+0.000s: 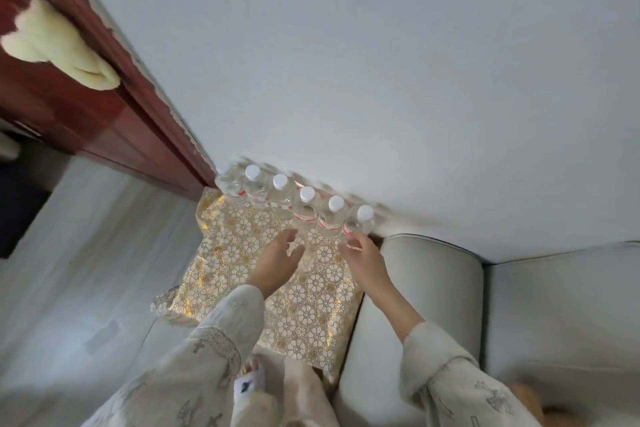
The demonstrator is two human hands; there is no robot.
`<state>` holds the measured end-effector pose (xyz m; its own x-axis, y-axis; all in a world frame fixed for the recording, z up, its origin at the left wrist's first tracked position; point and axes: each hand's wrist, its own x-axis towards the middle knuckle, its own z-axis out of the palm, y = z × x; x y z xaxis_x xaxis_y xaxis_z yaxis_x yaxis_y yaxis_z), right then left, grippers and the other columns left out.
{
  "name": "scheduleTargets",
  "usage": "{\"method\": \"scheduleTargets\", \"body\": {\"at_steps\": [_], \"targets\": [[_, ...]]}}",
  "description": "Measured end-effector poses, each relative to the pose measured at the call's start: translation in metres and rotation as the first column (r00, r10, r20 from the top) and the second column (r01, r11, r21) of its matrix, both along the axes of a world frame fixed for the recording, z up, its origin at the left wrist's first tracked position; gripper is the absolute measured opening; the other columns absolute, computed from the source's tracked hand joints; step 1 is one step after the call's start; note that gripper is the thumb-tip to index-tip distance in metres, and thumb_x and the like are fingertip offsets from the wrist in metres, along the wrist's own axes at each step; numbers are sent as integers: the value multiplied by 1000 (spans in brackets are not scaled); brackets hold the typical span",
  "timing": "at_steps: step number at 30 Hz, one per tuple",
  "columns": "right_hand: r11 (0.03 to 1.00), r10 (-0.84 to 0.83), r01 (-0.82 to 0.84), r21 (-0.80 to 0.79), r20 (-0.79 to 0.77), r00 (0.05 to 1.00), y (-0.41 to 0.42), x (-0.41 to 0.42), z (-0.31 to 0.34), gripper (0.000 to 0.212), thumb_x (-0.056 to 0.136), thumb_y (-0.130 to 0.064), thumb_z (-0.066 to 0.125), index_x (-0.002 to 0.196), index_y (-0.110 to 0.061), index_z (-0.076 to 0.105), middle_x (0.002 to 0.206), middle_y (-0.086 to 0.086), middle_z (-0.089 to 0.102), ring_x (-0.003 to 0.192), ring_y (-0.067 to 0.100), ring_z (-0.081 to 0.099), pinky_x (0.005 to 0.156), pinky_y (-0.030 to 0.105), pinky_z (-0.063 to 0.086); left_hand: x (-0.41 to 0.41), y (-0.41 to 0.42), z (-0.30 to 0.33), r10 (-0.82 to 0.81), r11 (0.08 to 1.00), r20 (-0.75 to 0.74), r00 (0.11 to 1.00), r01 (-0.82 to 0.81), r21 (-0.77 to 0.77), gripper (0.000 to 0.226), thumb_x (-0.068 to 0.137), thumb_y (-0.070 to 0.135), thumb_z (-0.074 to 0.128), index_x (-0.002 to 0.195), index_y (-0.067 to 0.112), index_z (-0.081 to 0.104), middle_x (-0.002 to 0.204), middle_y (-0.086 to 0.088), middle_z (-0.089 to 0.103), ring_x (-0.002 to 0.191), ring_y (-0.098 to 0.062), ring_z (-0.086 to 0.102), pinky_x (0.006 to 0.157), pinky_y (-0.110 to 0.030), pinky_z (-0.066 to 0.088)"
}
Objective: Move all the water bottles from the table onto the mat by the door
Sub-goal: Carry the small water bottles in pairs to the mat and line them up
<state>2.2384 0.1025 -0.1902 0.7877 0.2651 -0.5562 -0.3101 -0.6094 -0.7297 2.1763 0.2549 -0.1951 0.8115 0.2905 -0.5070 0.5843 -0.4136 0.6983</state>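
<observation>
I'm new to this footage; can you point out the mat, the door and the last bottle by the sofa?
patterned mat [311,305]: head view, bare middle.
red-brown door [86,107]: head view, panel.
rightmost water bottle [364,213]: head view, white cap.

Soft, even daylight fills the scene, fairly bright, with no hard shadows; its source cannot be told. The gold-and-white floral patterned mat [249,274] throws warm glints off its metallic print, strongest near its far-left corner. Motion blur smears the row of clear plastic white-capped water bottles [298,204] along the mat's far edge, ghosting them against the pale wall. Wide-angle distortion bends the dark red wooden door frame [114,104] and the frame's edges
</observation>
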Motion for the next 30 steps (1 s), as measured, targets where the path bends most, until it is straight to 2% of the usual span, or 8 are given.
{"method": "scheduleTargets", "body": {"at_steps": [3, 5, 7, 10, 13, 16, 21, 30], "targets": [[989, 149, -149, 8, 2, 989, 25, -30, 19, 47, 90, -37, 48, 129, -13, 43, 124, -1, 52, 90, 2, 50, 64, 12, 34, -54, 21, 16, 124, 992, -6, 992, -124, -27, 39, 92, 22, 47, 129, 10, 43, 129, -9, 53, 116, -19, 51, 94, -26, 41], [964, 263, -263, 27, 3, 965, 50, -57, 32, 44, 91, -38, 46, 126, -13, 44, 121, -2, 54, 84, -4, 49, 62, 8, 32, -100, 37, 26, 238, 971, 9, 971, -238, -24, 36, 92, 19, 47, 127, 8, 46, 126, -10, 57, 110, -17, 53, 92, -21, 39], [926, 374, -374, 55, 12, 927, 76, -86, 45, 39, 91, -36, 46, 122, -12, 47, 122, 2, 56, 90, 2, 51, 63, 8, 33, -150, 51, 34, 360, 933, 24, 933, -359, -11, 33, 92, 15, 49, 123, 5, 51, 121, -12, 60, 106, -18, 56, 93, -22, 41], [852, 512, -508, 127, 5, 859, 125, -143, 66, 32, 92, -33, 46, 118, -14, 50, 119, 4, 59, 97, 8, 56, 67, 11, 39, -240, 73, 47, 581, 814, 80, 810, -581, -23, 25, 90, 13, 52, 112, 5, 58, 110, -11, 65, 99, -21, 61, 87, -26, 46], [761, 630, -625, 173, 32, 776, 172, -210, 88, 28, 91, -29, 48, 114, -14, 55, 115, 6, 62, 103, 16, 59, 83, 22, 47, -333, 93, 62, 741, 667, 117, 661, -744, -21, 22, 90, 18, 53, 109, 10, 60, 97, -4, 66, 92, -19, 62, 70, -17, 44], [670, 713, -706, 232, 66, 698, 213, -291, 108, 18, 91, -19, 50, 104, -12, 60, 106, 14, 67, 94, 21, 62, 70, 17, 46, -429, 110, 81, 853, 502, 182, 488, -864, -33, 22, 89, 19, 54, 108, 11, 61, 93, -4, 65, 89, -20, 63, 70, -22, 46], [415, 883, -858, 302, 92, 459, 265, -447, 126, 16, 90, -10, 50, 101, -4, 60, 101, 22, 67, 81, 20, 59, 61, 10, 43, -594, 109, 105, 931, 244, 288, 226, -969, -30, 18, 89, 20, 55, 104, 13, 62, 91, -2, 66, 84, -14, 61, 75, -28, 48], [-212, 969, -925, 316, 193, -156, 328, -729, 165, 18, 90, -11, 50, 103, -3, 60, 102, 21, 67, 67, 3, 60, 53, 3, 42, -838, 54, 139, 865, -330, 369, -339, -940, -89, 13, 88, 18, 56, 99, 16, 62, 87, -4, 64, 83, -17, 59, 73, -28, 44]]}}
